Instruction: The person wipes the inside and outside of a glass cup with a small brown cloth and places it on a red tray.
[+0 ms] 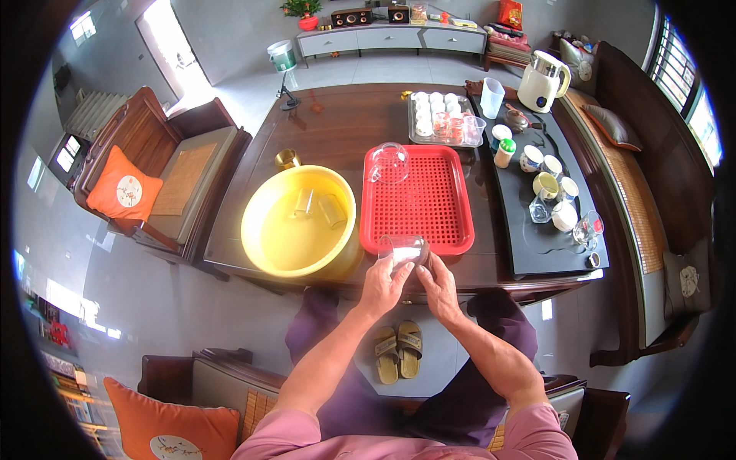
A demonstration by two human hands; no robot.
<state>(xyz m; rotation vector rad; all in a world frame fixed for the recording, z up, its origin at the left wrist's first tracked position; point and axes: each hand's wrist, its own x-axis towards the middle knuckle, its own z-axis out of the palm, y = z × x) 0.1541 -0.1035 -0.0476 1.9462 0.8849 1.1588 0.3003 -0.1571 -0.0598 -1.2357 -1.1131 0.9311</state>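
A clear drinking glass (401, 247) lies sideways between my two hands, over the near edge of the red tray. My left hand (386, 286) grips it from the left, and my right hand (438, 283) has its fingers around the right end. Left of them stands a yellow basin (248, 233) of water, with two clear glasses (332, 210) lying in it. The red perforated plastic tray (420, 201) sits on the wooden table beside the basin. In its far left corner rests a clear glass cup (390, 163) with a handle.
A dark tea tray (532, 247) on the right carries several cups, a teapot (516, 119) and a cream electric kettle (542, 81). Behind the red tray, a metal tray (422, 140) holds several white cups. A brass-coloured mug (287, 159) stands behind the basin. Slippers (398, 352) lie on the floor.
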